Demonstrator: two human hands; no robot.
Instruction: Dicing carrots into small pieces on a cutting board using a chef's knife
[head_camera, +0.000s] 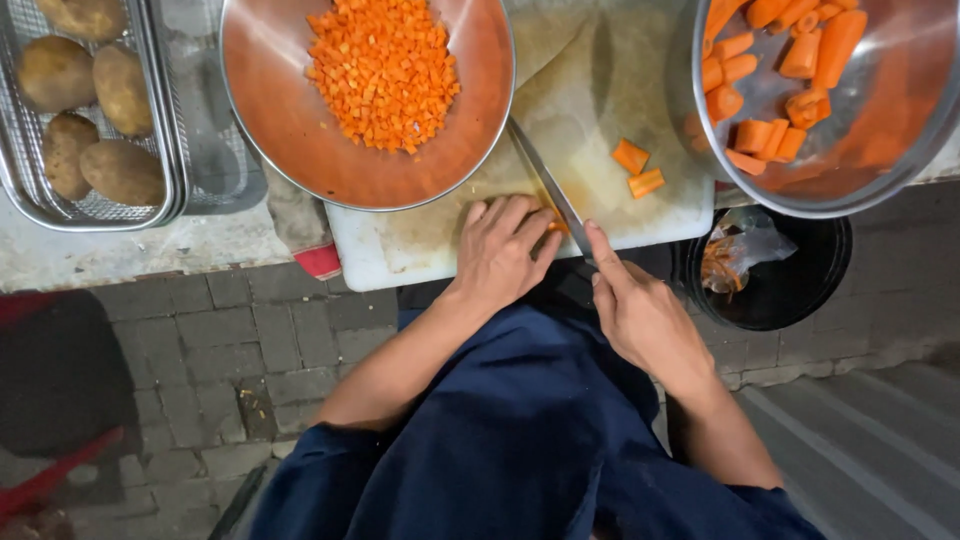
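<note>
Carrot piece, bright orange and mostly hidden, lies on the white cutting board near its front edge, showing only as a sliver between the fingertips and the blade. The left hand lies flat over it, fingers curled and pressed down on the carrot to pin it. The right hand has its grip wrapped around the handle of a knife, forefinger stretched along the spine; the blade runs up and left, touching the carrot just beside the left fingertips. Two more cut carrot chunks sit further back on the board, well apart from both hands. Behind the left hand stands a metal bowl of diced carrot; at the right, another bowl of carrot lengths.
</note>
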